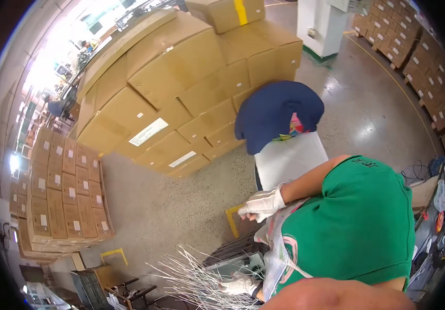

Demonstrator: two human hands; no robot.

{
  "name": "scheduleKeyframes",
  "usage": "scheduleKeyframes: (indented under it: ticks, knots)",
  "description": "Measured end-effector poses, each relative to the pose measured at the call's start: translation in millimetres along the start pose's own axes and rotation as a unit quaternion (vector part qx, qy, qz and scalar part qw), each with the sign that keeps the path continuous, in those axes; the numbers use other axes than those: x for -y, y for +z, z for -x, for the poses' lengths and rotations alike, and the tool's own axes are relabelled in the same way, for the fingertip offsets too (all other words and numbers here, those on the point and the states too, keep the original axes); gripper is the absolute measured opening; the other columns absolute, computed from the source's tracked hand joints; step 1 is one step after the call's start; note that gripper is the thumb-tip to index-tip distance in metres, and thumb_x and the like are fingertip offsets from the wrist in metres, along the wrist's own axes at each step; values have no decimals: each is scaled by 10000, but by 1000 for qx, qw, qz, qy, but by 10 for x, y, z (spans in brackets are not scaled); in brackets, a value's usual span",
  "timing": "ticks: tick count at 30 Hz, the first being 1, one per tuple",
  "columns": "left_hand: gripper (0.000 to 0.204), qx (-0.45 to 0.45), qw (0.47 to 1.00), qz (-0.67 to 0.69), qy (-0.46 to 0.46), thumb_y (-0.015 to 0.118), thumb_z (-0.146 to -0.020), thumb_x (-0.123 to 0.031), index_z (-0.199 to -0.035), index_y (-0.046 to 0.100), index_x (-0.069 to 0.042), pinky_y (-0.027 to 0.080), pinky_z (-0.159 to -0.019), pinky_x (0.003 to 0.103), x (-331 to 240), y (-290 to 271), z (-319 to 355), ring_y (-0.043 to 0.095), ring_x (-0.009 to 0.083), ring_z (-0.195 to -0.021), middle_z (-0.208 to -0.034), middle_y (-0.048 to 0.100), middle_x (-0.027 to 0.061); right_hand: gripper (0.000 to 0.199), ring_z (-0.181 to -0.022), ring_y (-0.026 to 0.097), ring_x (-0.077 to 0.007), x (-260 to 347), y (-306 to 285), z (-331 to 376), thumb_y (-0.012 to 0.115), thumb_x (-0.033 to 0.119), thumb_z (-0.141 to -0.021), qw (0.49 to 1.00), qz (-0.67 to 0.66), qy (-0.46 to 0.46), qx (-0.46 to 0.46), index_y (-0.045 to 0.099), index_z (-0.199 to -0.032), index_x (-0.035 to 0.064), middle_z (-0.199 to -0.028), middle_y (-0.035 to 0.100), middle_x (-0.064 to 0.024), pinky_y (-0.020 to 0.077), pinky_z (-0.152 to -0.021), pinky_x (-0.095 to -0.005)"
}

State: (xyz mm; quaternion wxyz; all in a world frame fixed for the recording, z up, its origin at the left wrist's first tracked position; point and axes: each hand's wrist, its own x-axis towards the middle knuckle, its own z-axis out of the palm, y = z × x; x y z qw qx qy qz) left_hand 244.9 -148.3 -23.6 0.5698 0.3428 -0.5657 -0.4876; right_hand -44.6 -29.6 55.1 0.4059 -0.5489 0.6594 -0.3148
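Note:
My left hand (240,284), in a white glove, is low in the head view. Its fingers close on thin wires (186,276), a loose bundle of long silvery strands spreading out to the left. My right hand (261,205), also gloved in white, is held higher, in front of my apron (274,243). The right fingers are curled in; whatever they hold, if anything, does not show. Between the two hands lies a grey metal surface (227,266) beside dark slats, partly covered by the wires and my apron.
Beyond my right hand stands a white-topped seat (289,160) with a navy garment (279,111) over its back. Large cartons (181,67) are piled ahead; more boxes (67,186) stand at left. A white column (321,28) rises at the back. A dark metal case (88,287) sits lower left.

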Motion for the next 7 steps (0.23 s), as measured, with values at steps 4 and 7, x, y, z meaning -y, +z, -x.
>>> scheduleKeyframes:
  ticks: [4,7]
  knots:
    - [479,-50,980,-193,17,608,-738,-206,-1165,463,-45,396,-856,493,106,107,-325,471,368,-1040,-1157,449,194,255,-768,597,-205,-60,-216,-323,600,184,-784,991,-88,95,33,539,-988,44,-821,598,-71,459,-660,-343]
    - [545,-73,745,-662,-22,615,-679,-135,-1192,446,-61,385,-878,504,210,143,-269,448,376,-1078,-1196,420,195,417,-756,594,-208,-299,-381,-816,570,442,-837,994,29,29,104,549,-1062,92,-898,625,-80,461,-687,-300]
